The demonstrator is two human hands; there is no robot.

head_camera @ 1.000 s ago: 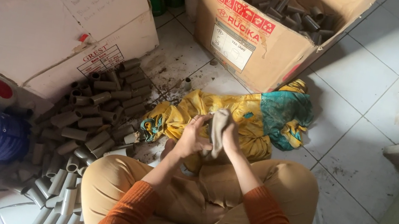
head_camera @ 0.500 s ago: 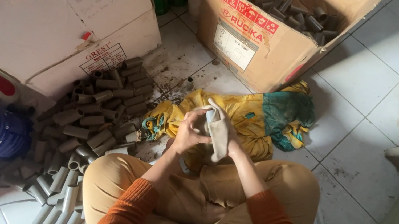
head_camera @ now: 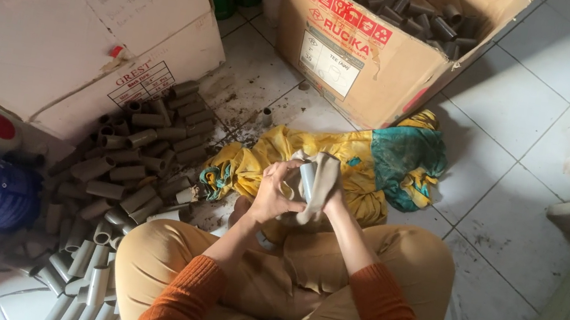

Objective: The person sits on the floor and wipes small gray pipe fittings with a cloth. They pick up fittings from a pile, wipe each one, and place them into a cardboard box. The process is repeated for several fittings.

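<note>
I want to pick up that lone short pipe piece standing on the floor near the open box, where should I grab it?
Pinch the lone pipe piece across its round sides, coming straight down from above. It looks to stand on end on the tiled floor, apart from the pipe pile, so nothing crowds it. It is small in view; its exact pose is hard to confirm.

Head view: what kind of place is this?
Probably a storeroom or shop back room for plumbing supplies: a pile of short grey pipe pieces on the tiled floor, and an open cardboard box holding more grey fittings.
</note>
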